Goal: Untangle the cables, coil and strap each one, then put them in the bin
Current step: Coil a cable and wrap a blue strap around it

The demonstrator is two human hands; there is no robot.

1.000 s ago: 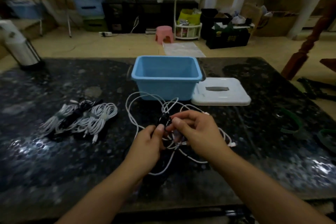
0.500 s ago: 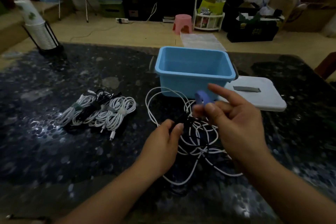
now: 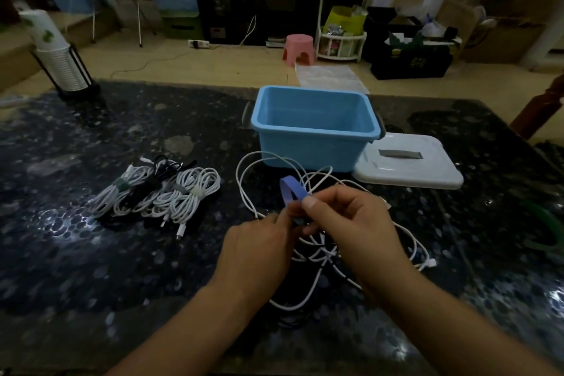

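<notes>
A loose tangle of white cables with a dark cable among them lies on the dark stone table in front of the empty blue bin. Just above the tangle, my right hand and my left hand pinch a blue-purple strap that loops up between the fingertips. Several coiled and strapped cables, white and black, lie side by side to the left.
The bin's white lid lies flat to the right of the bin. Green straps rest near the table's right edge. A cup stack in a black stand occupies the far left corner.
My right hand, which had lifted with the blue strap, has come back down to meet my left hand. Both now hold the strap over the tangle. The view shifted slightly.
</notes>
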